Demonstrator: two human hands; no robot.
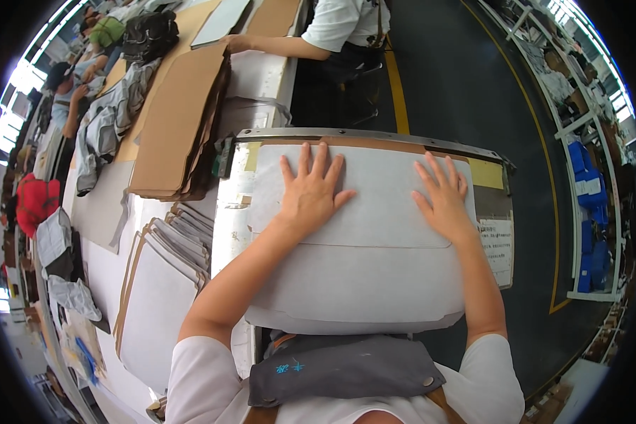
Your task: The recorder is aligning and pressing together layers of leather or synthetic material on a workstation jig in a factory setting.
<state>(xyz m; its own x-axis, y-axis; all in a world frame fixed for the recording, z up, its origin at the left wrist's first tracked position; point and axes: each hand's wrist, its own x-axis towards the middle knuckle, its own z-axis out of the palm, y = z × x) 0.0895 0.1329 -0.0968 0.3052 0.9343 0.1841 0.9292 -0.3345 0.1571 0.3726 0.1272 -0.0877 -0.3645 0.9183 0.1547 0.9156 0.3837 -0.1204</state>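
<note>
Left grip (pixel 309 199), right grip (pixel 446 203) splayed, empty, on white sheet (pixel 378 212) over workbench (pixel 231 226); floor (pixel 459 78) dark.

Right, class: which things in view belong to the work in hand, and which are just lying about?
In the work:
White sheet, under left hand and right hand
Probably white stack, brown stack

Apparently just lying about:
Black bag
Grey cloth

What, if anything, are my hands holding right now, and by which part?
Nothing is held: your left hand and right hand lie open, palms down, on the far part of the large white sheet.
</note>
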